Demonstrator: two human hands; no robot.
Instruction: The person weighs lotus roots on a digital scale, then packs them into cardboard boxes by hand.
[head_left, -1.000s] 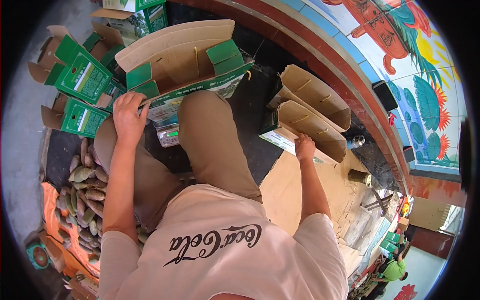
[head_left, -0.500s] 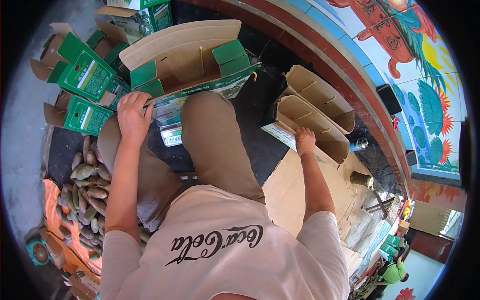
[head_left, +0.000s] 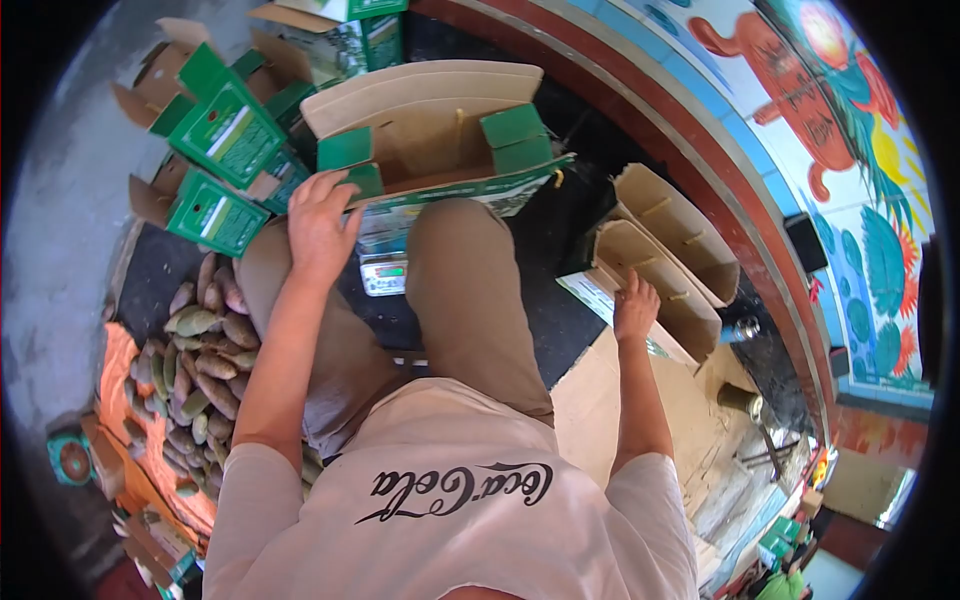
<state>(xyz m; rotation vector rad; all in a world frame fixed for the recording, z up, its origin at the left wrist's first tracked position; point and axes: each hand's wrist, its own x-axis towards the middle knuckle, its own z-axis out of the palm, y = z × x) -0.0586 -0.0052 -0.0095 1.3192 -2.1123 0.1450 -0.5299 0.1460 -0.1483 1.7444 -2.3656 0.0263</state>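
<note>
Taking the open green carton (head_left: 440, 150) in front of the knees as landmark: far to its left, a heap of brownish-green fruit (head_left: 200, 370) was seen on an orange sheet (head_left: 120, 400) on the floor, probably kept there within easy reach. Between the heap and the carton, several folded green boxes (head_left: 225, 165) were stacked. The left hand (head_left: 322, 225) was laid on the carton's near left corner, its grip spread flat over the edge rather than pinching, apparently to steady the carton. Just below the carton, between the knees, a small scale (head_left: 383, 275) was partly hidden. To the carton's right, a brown cardboard carton (head_left: 655, 290) stood open, and the right hand (head_left: 636, 308) rested on its near wall, fingers loosely curled over the rim; whether it was truly clasped could not be told.
</note>
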